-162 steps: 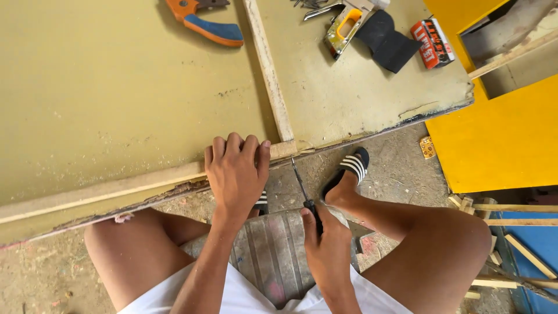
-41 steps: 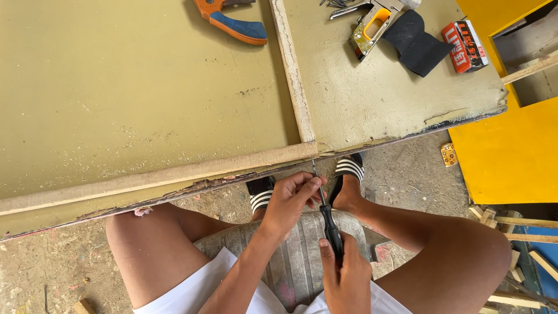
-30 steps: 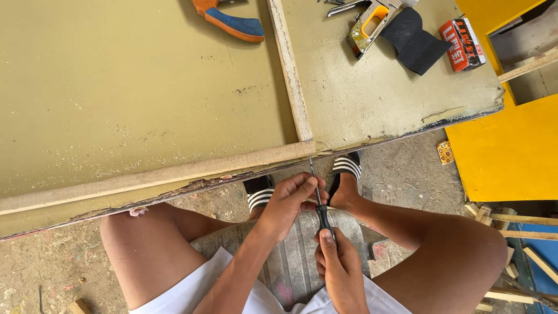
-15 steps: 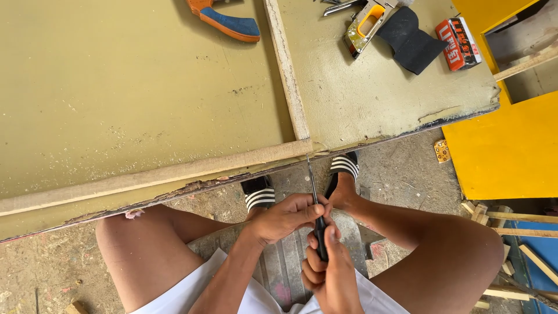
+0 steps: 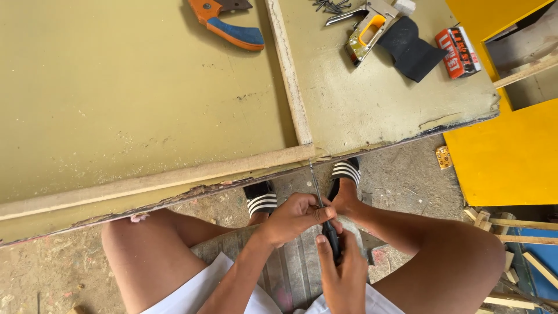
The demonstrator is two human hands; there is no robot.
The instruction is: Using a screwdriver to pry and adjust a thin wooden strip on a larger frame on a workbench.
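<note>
Both hands, left hand (image 5: 296, 216) and right hand (image 5: 343, 273), grip a black-handled screwdriver (image 5: 323, 215) at the chipped edge of an olive-painted board (image 5: 145, 110) above sawdust-strewn concrete floor (image 5: 407, 174).

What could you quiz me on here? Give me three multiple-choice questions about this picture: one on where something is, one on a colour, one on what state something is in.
1. Where does the staple gun lie?
A. On the olive board, to the right of the upright wooden strip
B. On the ground by the feet
C. In the person's lap

2. What colour is the saw handle at the top?
A. Green and white
B. Orange and blue
C. All black

3. How is the screwdriver held?
A. Lying loose on the board
C. By one hand only
B. By both hands, tip towards the board edge

Answers: 1 A, it rests on the board beside the black cloth. 2 B, orange body with a blue grip. 3 B, the right hand grips the handle while the left hand pinches the shaft.
</note>
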